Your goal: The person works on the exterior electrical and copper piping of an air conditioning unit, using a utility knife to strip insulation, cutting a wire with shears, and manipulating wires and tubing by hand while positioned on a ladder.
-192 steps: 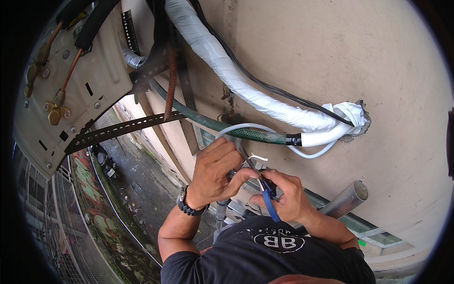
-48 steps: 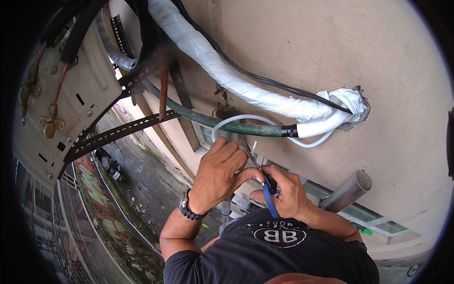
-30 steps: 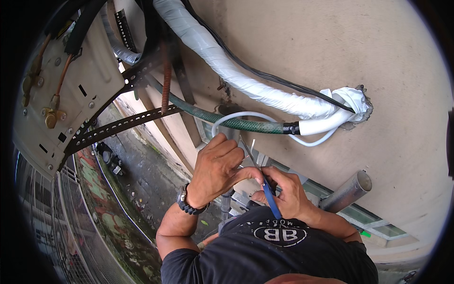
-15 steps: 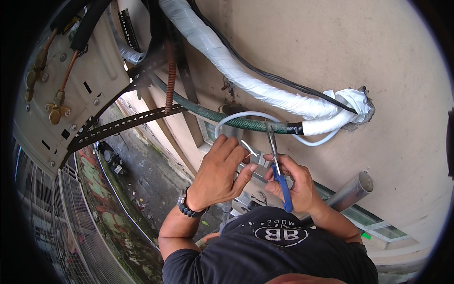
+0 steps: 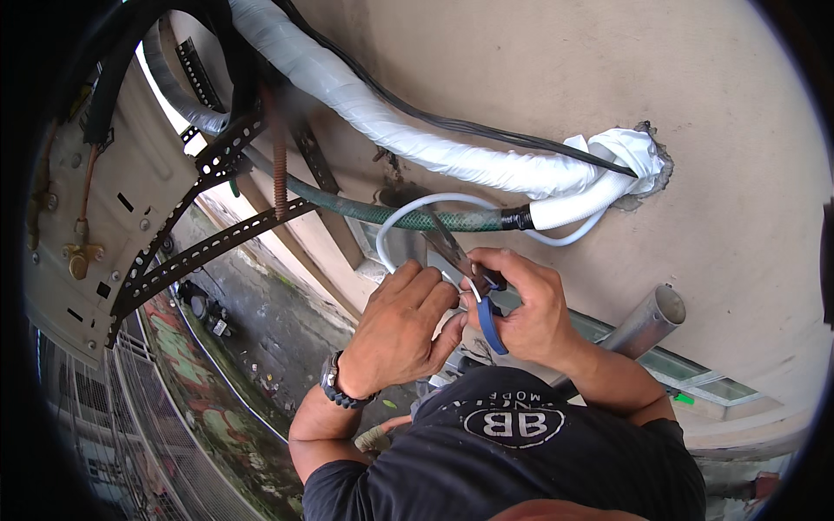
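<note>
Gripping blue-handled pliers, right hand closed, left hand pinching white cable

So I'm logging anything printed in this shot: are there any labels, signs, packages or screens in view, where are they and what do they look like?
Shirt emblem: a white oval outline with white lettering inside and arched above, on the person's black shirt, low centre, below the right hand and left hand.
No packages, signs or screens show.
</note>
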`<state>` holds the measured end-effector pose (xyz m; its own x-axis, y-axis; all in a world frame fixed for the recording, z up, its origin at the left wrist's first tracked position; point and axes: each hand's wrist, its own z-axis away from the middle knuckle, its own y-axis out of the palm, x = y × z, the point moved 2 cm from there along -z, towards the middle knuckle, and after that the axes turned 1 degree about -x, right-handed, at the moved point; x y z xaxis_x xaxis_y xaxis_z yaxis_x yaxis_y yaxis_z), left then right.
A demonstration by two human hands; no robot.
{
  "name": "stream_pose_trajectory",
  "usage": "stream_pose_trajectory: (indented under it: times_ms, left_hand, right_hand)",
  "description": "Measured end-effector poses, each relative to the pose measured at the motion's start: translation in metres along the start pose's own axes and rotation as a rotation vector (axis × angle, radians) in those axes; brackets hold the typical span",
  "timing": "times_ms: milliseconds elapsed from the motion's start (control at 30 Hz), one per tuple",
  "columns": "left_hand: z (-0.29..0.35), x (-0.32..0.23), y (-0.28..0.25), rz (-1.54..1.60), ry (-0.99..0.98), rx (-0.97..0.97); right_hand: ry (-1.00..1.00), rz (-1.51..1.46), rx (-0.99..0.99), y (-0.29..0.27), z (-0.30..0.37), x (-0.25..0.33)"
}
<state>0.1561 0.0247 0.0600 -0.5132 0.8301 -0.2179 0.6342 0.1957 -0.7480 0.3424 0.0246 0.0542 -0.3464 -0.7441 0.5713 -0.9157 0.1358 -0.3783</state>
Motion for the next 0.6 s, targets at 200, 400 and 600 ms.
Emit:
stream_pose_trajectory:
  times_ms: [200,400,600]
  left_hand:
    - [0.003,0.008,0.003,0.190,0.105,-0.002]
    - [0.006,0.016,0.008,0.287,0.142,-0.018]
    - [0.010,0.019,0.010,0.317,0.139,-0.044]
  right_hand:
    - [0.159,-0.238,0.115,-0.002,0.018,-0.010]
    - [0.252,-0.288,0.156,-0.001,0.022,-0.003]
    - [0.277,-0.332,0.194,0.000,0.021,-0.004]
